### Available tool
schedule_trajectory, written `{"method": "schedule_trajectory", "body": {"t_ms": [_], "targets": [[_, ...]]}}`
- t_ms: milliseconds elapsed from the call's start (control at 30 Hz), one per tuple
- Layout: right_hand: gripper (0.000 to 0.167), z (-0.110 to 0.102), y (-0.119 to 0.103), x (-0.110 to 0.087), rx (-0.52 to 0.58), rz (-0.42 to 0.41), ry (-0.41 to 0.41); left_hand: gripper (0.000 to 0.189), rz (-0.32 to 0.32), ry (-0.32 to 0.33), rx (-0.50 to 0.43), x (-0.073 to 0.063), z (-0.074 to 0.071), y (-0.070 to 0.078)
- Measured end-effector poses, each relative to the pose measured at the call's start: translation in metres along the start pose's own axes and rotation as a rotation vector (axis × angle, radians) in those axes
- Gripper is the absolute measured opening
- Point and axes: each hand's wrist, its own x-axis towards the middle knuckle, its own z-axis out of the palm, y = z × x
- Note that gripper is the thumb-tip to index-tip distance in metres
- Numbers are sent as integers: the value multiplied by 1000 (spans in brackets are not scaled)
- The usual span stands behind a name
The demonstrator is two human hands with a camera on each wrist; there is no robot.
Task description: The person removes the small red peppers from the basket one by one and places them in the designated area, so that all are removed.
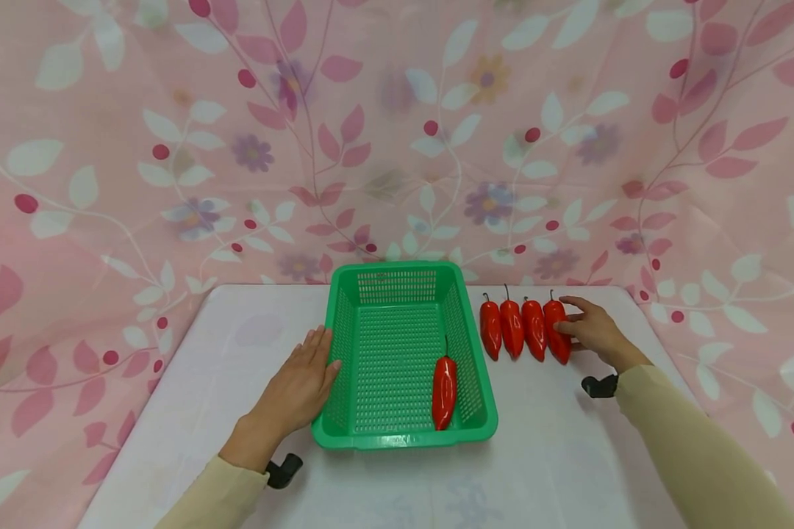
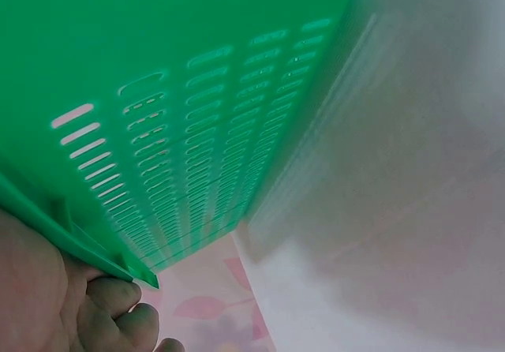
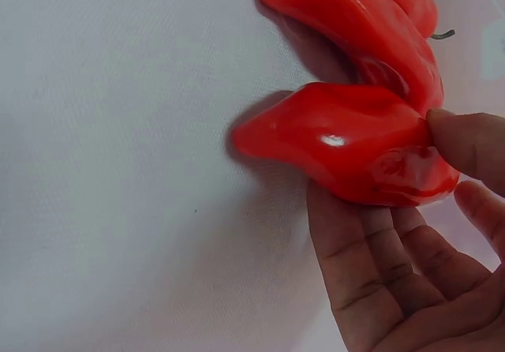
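Note:
A green plastic basket (image 1: 403, 441) with slotted walls stands on the table, and one red chili pepper (image 1: 445, 393) lies inside along its right wall. My left hand (image 1: 301, 382) rests against the basket's left rim, fingers extended. At the right, several red peppers lie in a row outside the basket. My right hand (image 1: 595, 330) holds the rightmost red pepper (image 3: 339, 143), thumb on one side and fingers along the other. In the right wrist view this pepper touches the neighbouring pepper (image 3: 363, 20) and appears to lie on the table.
The table (image 1: 536, 455) has a white cover. A pink floral curtain (image 1: 397, 147) hangs behind it and along the sides. The remaining row peppers (image 1: 512, 328) lie close to the basket's right rim, stems pointing toward the back edge.

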Motion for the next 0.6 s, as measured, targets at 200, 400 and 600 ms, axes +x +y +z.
{"method": "schedule_trajectory", "body": {"t_ms": [200, 400, 600], "targets": [[78, 1, -2, -1, 18, 12, -9, 66, -12, -9, -2, 0, 2, -2], [78, 1, -3, -2, 22, 16, 3, 66, -12, -10, -6, 1, 2, -2], [77, 3, -1, 1, 10, 9, 19, 66, -13, -9, -6, 1, 2, -2]]}}
